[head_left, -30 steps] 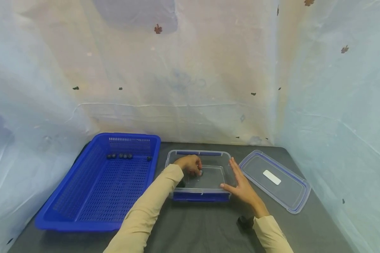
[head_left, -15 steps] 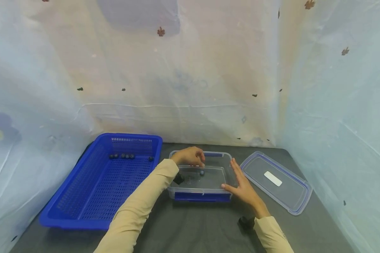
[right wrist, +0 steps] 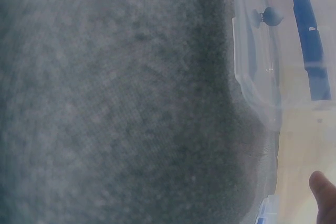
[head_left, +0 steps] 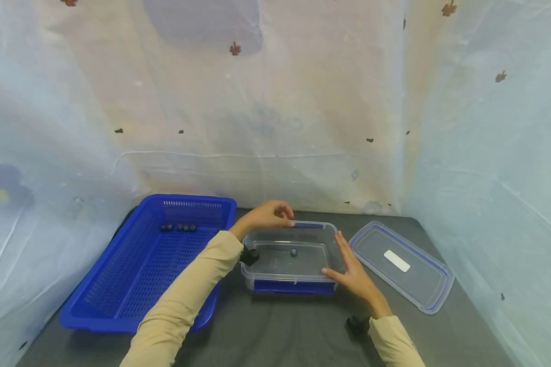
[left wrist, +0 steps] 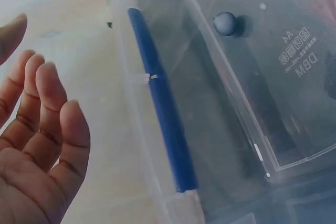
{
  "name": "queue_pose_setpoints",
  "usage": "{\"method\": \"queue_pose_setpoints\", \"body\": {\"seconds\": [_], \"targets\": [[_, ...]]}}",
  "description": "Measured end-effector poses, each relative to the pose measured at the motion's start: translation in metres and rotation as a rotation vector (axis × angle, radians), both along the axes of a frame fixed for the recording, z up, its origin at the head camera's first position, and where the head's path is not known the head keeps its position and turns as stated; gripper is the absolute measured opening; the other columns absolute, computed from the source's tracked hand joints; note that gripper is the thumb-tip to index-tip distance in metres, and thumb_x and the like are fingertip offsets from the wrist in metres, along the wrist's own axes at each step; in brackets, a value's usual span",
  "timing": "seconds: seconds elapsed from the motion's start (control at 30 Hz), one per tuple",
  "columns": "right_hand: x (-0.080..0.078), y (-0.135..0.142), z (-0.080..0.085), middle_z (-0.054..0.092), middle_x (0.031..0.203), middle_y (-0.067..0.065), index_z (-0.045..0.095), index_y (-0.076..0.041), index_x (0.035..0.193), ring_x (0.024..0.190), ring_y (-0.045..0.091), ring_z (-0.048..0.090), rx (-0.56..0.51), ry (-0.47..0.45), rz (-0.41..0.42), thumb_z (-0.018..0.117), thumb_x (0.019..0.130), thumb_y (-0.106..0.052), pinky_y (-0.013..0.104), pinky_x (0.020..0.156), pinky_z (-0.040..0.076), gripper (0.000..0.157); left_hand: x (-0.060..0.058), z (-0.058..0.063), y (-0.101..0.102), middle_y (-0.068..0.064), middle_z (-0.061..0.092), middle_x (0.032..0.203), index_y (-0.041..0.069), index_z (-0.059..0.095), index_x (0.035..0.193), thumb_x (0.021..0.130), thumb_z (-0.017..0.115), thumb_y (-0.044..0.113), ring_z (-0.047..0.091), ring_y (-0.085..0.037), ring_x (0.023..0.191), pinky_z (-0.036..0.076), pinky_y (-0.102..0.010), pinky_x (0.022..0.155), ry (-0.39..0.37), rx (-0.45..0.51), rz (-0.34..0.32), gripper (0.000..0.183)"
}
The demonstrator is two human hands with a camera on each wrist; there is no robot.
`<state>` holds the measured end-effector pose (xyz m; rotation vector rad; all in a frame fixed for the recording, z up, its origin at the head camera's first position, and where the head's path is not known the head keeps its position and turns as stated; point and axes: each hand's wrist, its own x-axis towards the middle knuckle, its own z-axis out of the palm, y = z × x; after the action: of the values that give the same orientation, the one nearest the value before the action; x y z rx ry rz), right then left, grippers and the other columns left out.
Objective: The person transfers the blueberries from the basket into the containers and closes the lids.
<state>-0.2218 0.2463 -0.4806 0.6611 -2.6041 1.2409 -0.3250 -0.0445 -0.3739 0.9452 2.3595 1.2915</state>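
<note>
A clear plastic box (head_left: pixel 275 278) with blue clips stands in the middle of the table, its top uncovered. On its floor lies one small round blue ball (head_left: pixel 294 252), like a blueberry, also visible in the left wrist view (left wrist: pixel 226 23). My left hand (head_left: pixel 268 215) is over the box's back left rim, fingers loosely bent and holding nothing. In the left wrist view the left palm (left wrist: pixel 37 156) is bare. My right hand (head_left: pixel 354 270) rests against the box's right side, fingers straight along the rim and thumb at the front right corner.
Left of the box, a blue perforated basket (head_left: pixel 80 323) holds several dark round balls (head_left: pixel 185 227) near its back. A clear lid (head_left: pixel 418 278) with a white label lies to the right. Plastic sheeting (head_left: pixel 303 127) rises behind the table (head_left: pixel 266 331).
My left hand has let go of the ball on the box's floor, risen, and moved back and left toward the basket. The right hand has stayed against the box.
</note>
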Motion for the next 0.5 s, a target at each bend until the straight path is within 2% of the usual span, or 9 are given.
{"method": "queue_pose_setpoints", "body": {"seconds": [0.17, 0.37, 0.5], "targets": [[0.000, -0.001, -0.001, 0.009, 0.160, 0.017, 0.017, -0.007, 0.155, 0.142, 0.042, 0.012, -0.002, 0.001, 0.003, 0.075, 0.082, -0.032, 0.069, 0.104, 0.017, 0.097, 0.008, 0.007, -0.011, -0.005, 0.061, 0.091, 0.002, 0.062, 0.110, 0.090, 0.071, 0.019, 0.059, -0.022, 0.083, 0.050, -0.033, 0.073, 0.071, 0.058, 0.072, 0.027], [0.001, -0.001, -0.001, 0.009, 0.159, 0.019, 0.018, -0.006, 0.155, 0.142, 0.043, 0.012, -0.017, 0.016, 0.008, 0.076, 0.082, -0.029, 0.068, 0.104, 0.017, 0.096, 0.018, 0.018, -0.028, -0.006, 0.060, 0.096, 0.006, 0.062, 0.113, 0.093, 0.068, 0.024, 0.059, -0.029, 0.084, 0.049, -0.036, 0.064, 0.114, 0.123, 0.196, 0.028], [0.000, -0.001, -0.001, 0.009, 0.159, 0.021, 0.018, -0.004, 0.154, 0.142, 0.044, 0.011, -0.024, 0.022, 0.013, 0.076, 0.082, -0.027, 0.068, 0.104, 0.016, 0.096, 0.023, 0.023, -0.043, -0.006, 0.061, 0.094, 0.009, 0.064, 0.111, 0.093, 0.067, 0.026, 0.060, -0.027, 0.082, 0.049, -0.037, 0.066, 0.175, 0.153, 0.288, 0.025]]}}
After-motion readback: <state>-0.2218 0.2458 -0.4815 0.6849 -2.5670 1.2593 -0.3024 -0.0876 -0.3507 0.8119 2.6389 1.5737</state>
